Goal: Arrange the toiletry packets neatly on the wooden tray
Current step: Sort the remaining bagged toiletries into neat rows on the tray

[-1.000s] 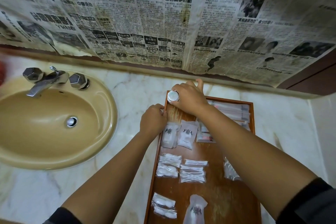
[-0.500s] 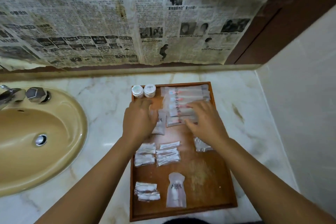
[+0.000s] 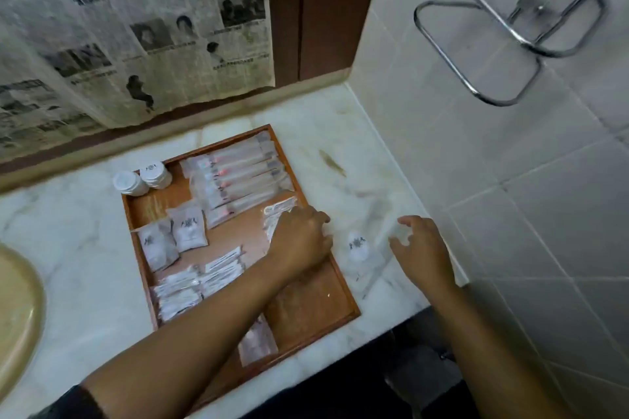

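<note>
tray (image 3: 341,303): wooden, rectangular, on veined marble counter (image 3: 68,214); we see flat plastic packets (image 3: 238,173) rowed inside | frosted sachet (image 3: 359,245) lies outside, just right of the rim | left hand (image 3: 299,241) covers a crinkly clear packet (image 3: 277,211), grip hidden | right hand (image 3: 422,248) half-curled over counter, blurred; we cannot tell if it holds anything

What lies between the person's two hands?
In the head view, a clear plastic packet with a dark logo lies on the white marble counter, just outside the brown wooden tray, between the left hand and the right hand.
</note>
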`<state>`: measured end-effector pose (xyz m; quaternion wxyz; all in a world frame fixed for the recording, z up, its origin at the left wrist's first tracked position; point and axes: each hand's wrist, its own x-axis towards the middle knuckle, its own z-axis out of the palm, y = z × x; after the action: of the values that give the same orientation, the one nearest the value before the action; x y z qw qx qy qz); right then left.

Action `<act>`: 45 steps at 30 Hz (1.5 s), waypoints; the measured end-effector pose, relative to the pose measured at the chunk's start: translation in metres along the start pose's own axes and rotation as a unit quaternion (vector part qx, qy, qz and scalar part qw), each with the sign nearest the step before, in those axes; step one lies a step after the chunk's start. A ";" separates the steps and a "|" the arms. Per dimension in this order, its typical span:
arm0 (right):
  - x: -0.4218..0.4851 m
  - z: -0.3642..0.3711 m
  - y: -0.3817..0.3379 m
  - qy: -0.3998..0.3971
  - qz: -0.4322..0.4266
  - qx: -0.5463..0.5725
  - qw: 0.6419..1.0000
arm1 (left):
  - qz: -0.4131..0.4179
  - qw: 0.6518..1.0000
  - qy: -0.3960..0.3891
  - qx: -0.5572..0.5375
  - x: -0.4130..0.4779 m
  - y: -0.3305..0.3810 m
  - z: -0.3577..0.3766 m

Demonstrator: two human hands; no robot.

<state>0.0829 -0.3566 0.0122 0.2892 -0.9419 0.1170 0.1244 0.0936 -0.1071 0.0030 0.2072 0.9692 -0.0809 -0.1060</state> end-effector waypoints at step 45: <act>0.041 0.024 -0.004 -0.071 -0.162 -0.145 0.974 | -0.225 0.868 0.012 -0.443 -0.047 -0.017 -0.050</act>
<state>0.1192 -0.3453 -0.0174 0.1737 -0.9690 -0.0774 0.1577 0.0626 -0.0630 0.0479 0.5859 0.7690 0.1968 -0.1632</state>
